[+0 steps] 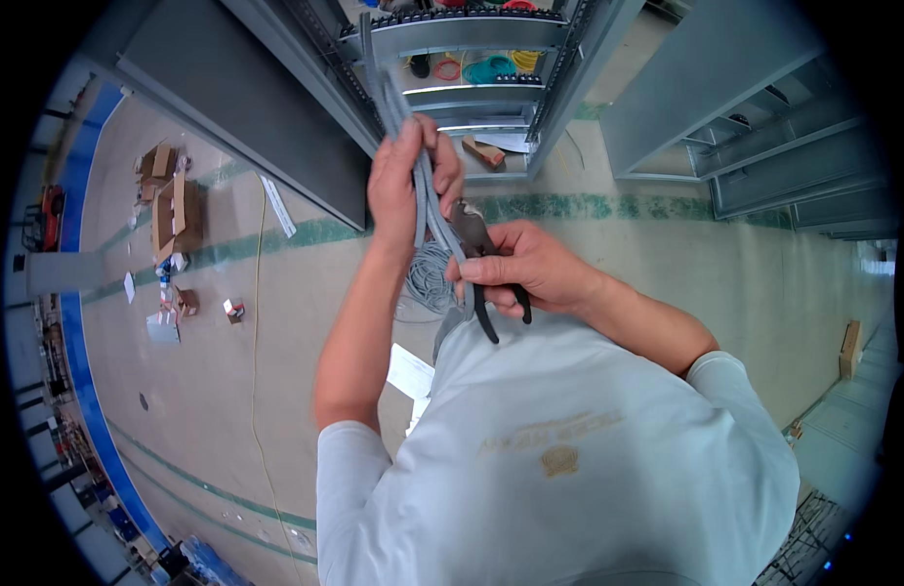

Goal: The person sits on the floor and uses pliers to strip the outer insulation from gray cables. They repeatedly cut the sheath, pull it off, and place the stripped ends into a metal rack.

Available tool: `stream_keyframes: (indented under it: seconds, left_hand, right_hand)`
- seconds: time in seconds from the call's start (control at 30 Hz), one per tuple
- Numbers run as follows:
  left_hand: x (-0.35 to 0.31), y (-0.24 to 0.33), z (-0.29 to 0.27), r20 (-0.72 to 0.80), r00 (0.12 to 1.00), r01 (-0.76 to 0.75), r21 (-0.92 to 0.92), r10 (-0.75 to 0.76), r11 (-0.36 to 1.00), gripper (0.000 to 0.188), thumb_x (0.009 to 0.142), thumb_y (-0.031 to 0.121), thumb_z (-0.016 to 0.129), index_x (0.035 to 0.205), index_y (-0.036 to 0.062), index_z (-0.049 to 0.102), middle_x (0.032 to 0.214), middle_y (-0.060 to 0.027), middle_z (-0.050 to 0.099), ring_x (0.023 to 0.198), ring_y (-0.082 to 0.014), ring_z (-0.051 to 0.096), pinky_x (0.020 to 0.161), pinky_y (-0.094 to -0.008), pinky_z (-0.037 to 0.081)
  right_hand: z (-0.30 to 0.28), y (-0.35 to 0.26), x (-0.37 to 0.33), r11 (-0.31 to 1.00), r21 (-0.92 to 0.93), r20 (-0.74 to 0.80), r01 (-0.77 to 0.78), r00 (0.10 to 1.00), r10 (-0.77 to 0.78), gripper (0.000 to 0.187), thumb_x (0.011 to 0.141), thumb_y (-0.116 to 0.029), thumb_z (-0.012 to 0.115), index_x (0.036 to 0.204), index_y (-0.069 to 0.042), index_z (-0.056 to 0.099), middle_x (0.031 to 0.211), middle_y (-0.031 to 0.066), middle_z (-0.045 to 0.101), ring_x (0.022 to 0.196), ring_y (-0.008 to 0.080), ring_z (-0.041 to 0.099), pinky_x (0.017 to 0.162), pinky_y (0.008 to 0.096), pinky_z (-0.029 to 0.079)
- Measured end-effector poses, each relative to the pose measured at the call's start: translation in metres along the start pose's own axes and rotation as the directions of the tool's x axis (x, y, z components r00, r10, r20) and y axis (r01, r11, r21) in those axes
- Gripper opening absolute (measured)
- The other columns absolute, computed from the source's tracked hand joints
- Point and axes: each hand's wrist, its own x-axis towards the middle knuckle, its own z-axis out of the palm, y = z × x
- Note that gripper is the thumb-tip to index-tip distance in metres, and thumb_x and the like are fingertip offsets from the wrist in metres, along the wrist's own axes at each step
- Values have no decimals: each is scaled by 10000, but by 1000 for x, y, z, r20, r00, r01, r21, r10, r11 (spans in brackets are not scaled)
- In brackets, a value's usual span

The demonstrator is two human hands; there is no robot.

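Standing before an open grey cabinet frame (462, 37), the person closes the left hand (393, 186) around a bundle of grey wires (393, 103), the upper ends reaching up past the fingers. Below it, the right hand (525, 262) curls around dark-handled pliers (474, 230) — handles spread, thumb against the bundle's lower stretch. Lower down, partly hidden behind wires and pliers, sits a grey coil (429, 276).

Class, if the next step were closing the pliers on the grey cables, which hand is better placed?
Probably the right hand: it holds the dark-handled pliers, whose head sits close beside the grey cables. The left hand is occupied gripping them, so it seems suited to steadying.
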Motion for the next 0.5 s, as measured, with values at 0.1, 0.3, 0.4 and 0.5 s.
stream_keyframes:
  seconds: [0.1, 0.3, 0.4, 0.5]
  left_hand:
    - [-8, -38, 3, 10, 991, 124, -445, -133, 887, 310, 1108, 394, 410, 969, 123, 469, 633, 3, 381, 467, -105, 337, 409, -250, 293]
    - [-46, -129, -12, -121, 956, 73, -785, -267, 616, 294, 1103, 374, 425, 968, 123, 499, 646, 6, 392, 463, -104, 352, 380, -255, 304]
    - [-44, -119, -7, -139, 959, 43, -788, -246, 614, 292, 1104, 353, 427, 963, 116, 521, 643, 10, 385, 448, -94, 345, 363, -249, 289]
    - [-38, -112, -25, -120, 970, 46, -766, -213, 641, 287, 1107, 346, 423, 981, 111, 530, 644, 10, 388, 443, -94, 343, 364, -249, 283]
  right_hand:
    - [-4, 4, 2, 998, -55, 38, -18, 999, 20, 208, 974, -194, 721, 986, 12, 688, 772, 40, 659, 568, 77, 554, 480, 250, 437]
    - [-35, -29, -19, 876, -459, -42, -150, 988, 148, 205, 969, -193, 691, 964, 11, 697, 655, 18, 615, 500, 69, 522, 457, 247, 392]
    - [-57, -55, -31, 809, -567, -155, -156, 985, 81, 227, 969, -180, 683, 1054, 30, 703, 740, 44, 678, 501, 68, 531, 442, 242, 389]
    - [-68, -51, -39, 889, -452, -79, -70, 996, 39, 375, 1021, -182, 600, 1331, 29, 590, 1140, 145, 700, 743, 179, 719, 552, 269, 576]
